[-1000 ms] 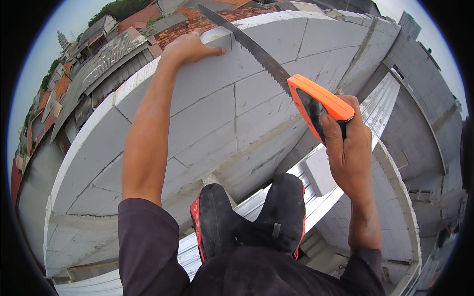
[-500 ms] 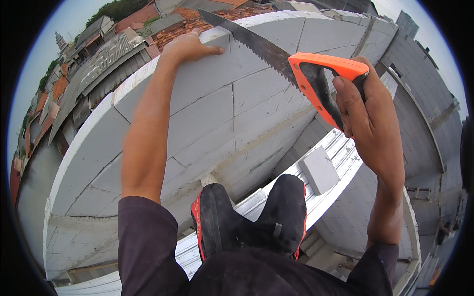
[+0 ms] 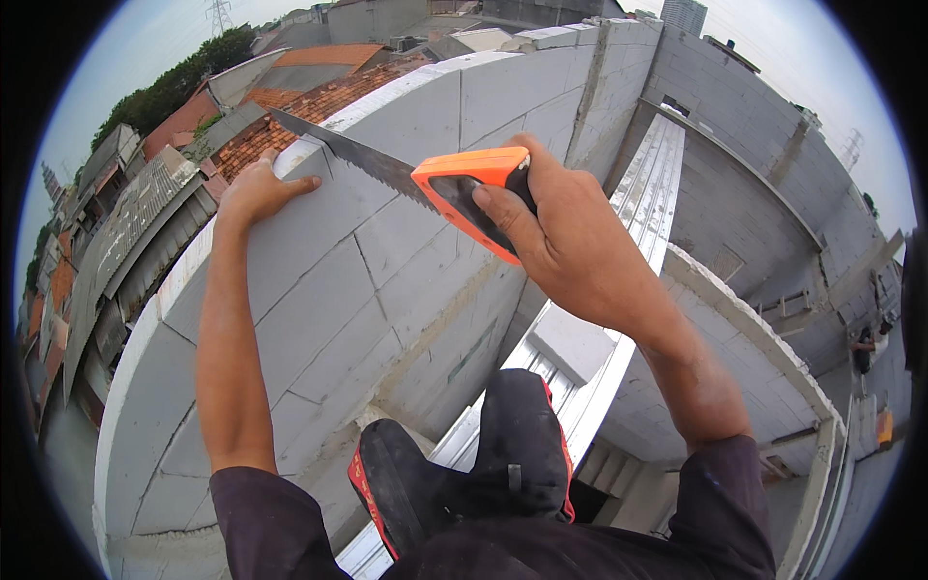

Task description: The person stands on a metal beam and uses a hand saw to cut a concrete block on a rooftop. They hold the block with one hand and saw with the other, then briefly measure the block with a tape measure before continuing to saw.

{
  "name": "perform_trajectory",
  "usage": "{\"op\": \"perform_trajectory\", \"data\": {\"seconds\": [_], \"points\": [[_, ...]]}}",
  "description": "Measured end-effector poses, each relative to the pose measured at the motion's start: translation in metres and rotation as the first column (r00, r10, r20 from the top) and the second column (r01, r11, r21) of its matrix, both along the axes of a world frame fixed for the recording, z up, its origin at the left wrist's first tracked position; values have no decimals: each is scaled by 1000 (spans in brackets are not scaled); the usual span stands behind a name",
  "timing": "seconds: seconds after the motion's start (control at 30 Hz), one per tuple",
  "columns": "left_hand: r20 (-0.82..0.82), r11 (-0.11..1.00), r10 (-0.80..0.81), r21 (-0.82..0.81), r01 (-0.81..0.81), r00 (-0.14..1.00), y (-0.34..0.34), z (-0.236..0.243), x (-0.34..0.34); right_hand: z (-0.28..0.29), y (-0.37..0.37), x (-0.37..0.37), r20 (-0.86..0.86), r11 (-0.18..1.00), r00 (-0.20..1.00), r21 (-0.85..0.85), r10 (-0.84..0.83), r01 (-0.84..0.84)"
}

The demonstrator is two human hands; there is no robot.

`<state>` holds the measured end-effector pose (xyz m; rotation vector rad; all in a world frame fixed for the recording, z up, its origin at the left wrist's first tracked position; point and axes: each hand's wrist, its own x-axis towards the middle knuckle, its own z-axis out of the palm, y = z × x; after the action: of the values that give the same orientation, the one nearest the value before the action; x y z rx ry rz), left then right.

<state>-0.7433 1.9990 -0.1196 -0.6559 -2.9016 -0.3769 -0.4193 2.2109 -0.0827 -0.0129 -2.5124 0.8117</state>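
My right hand (image 3: 570, 227) is wrapped round the orange and black handle of a hand saw (image 3: 372, 166). The toothed blade runs to the left across the top edge of a grey block wall (image 3: 338, 251), its tip reaching past the far side. A short dark cut line shows in the wall's face just below the blade. Left of the blade, my left hand (image 3: 259, 193) grips the wall's top, thumb on the near face and fingers over the edge. Those fingertips are partly hidden behind the wall.
Below me, ribbed metal planks (image 3: 633, 208) span beside the wall, carrying a loose grey block (image 3: 572, 343). My knees (image 3: 517, 425) are bent over them. Tiled roofs (image 3: 290, 111) lie beyond the wall. Another person (image 3: 870, 340) is far off at the right.
My view has swung right, so the wall, both hands and the saw appear further left. The saw stays across the wall's top. My left hand keeps its grip beside the blade.
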Motion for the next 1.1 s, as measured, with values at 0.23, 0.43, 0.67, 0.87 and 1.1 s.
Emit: {"op": "perform_trajectory", "data": {"seconds": [0.23, 0.43, 0.67, 0.87, 1.1], "points": [[-63, 999, -32, 25, 33, 998, -13, -7, -13, -8, -16, -42, -2, 997, 1000, 78, 1, -1], [-5, 1000, 7, 19, -7, 1000, -13, -3, 1, -16, 0, -7, -79, 999, 996, 12, 49, -48], [-62, 998, -32, 48, 35, 998, 0, -8, -9, -8, -11, -50, -32, 997, 999, 75, -15, 18], [-60, 1000, 1, 12, 0, 998, -19, -10, -7, -18, 2, -18, -169, 994, 984, 104, 50, -33], [-74, 999, -41, -22, 40, 996, -8, -12, -14, -26, -7, -65, -142, 996, 990, 92, 9, 4]]}}
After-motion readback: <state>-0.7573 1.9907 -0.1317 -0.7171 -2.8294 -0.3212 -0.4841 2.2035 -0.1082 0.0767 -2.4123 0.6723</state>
